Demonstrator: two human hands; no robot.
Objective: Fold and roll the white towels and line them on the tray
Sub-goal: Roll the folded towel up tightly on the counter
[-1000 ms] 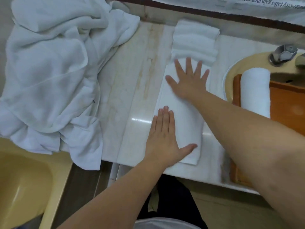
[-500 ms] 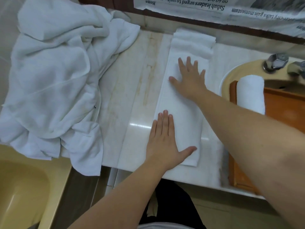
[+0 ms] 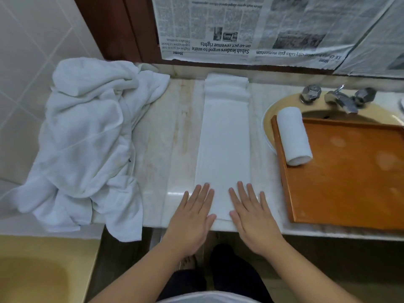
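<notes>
A white towel folded into a long narrow strip [image 3: 224, 141] lies lengthwise on the marble counter, its far end bunched in a few ridges near the wall. My left hand [image 3: 192, 217] and my right hand [image 3: 251, 217] rest flat, fingers straight, on the strip's near end, side by side at the counter's front edge. One rolled white towel [image 3: 294, 135] lies at the left end of the orange tray [image 3: 349, 189], which sits over the sink on the right.
A heap of loose white towels [image 3: 87, 138] covers the counter's left part and hangs over its front edge. A tap and two knobs [image 3: 341, 98] stand behind the tray. Newspaper covers the wall behind. A yellow basin [image 3: 32, 274] lies at lower left.
My right hand has drawn back from the strip's far part to its near end, beside my left hand. The strip now lies smoother and longer, and the view has tilted up.
</notes>
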